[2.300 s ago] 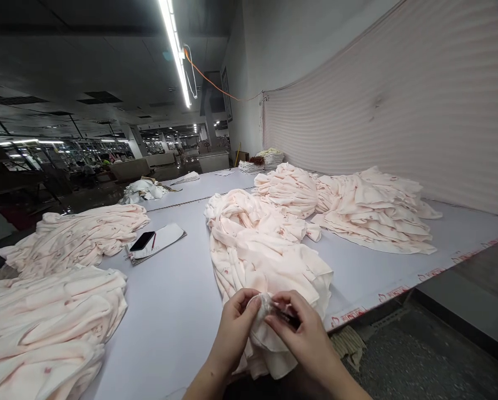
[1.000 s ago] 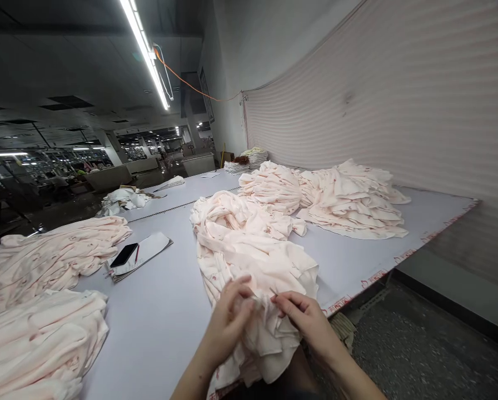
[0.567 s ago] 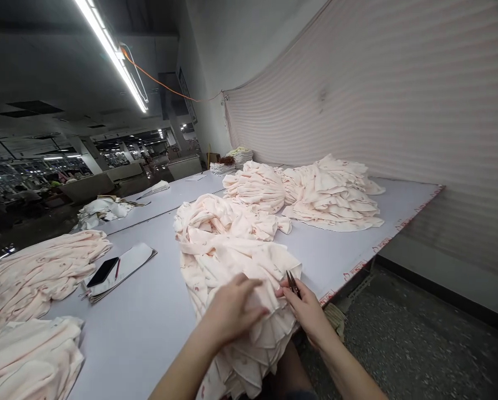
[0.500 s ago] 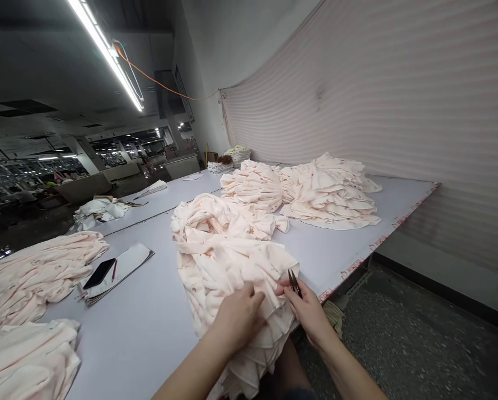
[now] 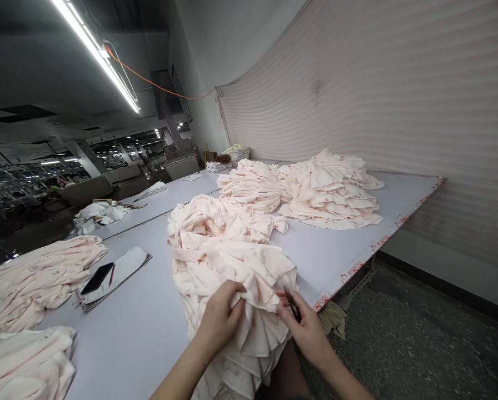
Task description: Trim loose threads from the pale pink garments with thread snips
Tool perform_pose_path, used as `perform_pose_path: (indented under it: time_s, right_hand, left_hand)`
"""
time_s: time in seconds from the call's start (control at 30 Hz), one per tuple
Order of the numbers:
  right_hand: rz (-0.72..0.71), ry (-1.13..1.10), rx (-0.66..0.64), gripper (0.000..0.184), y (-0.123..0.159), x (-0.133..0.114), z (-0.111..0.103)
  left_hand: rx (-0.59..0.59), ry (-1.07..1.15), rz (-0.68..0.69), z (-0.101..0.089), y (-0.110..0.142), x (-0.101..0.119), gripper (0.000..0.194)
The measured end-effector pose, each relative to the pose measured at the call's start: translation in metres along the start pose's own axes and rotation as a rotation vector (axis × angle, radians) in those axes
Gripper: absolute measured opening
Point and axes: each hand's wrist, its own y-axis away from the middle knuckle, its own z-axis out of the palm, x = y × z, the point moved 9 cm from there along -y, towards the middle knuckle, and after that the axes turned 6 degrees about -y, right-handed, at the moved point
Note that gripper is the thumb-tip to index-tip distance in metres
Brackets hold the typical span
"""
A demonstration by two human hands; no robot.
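Observation:
A heap of pale pink printed fabric (image 5: pixel 236 258) with ruffled edges lies before me and hangs over the table's near edge. My left hand (image 5: pixel 219 315) is closed, pinching a fold of this cloth between thumb and fingers. At the right side of the heap, my right hand (image 5: pixel 311 333) grips dark thread snips (image 5: pixel 292 305), blades pointing up and away. The thumb and fingertips of that hand also meet at the cloth's edge; whether they pinch it is hard to make out.
More pink fabric (image 5: pixel 328 191) is heaped farther back, and other piles (image 5: pixel 36 278) lie at left. A phone (image 5: pixel 98 278) and a red pen (image 5: pixel 111 274) rest on a stack of papers (image 5: pixel 128 269). The table's right edge (image 5: pixel 365 261) has red-printed tape; a striped sheet (image 5: pixel 357 94) hangs behind.
My left hand has shifted left and lifted a fold of cloth, spreading the ruffles below. My right hand has moved slightly down, and the snips have tilted with it.

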Motion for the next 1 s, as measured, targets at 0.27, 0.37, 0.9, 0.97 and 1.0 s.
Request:
perform_pose_path:
  time_s: [0.27,0.37,0.9,0.97,1.0]
  right_hand:
    - [-0.014,0.381,0.041,0.035,-0.011,-0.001,0.01]
    - [-0.088,0.342,-0.021,0.017,-0.014,-0.014,0.01]
    - [-0.082,0.278,-0.165,0.024,-0.018,-0.004,0.013]
    - [-0.075,0.339,-0.152,0.038,-0.014,0.006,0.009]
    - [-0.089,0.374,-0.142,0.042,-0.013,0.008,0.009]
  left_hand:
    - [0.299,0.284,-0.036,-0.066,0.021,-0.007,0.017]
    - [0.251,0.68,-0.096,-0.061,0.023,-0.018,0.027]
    - [-0.255,-0.46,-0.103,-0.006,0.036,-0.007,0.049]
    - [-0.207,-0.548,-0.089,0.005,0.035,-0.004,0.061]
    - [-0.183,-0.579,-0.071,0.01,0.033,-0.002,0.064]
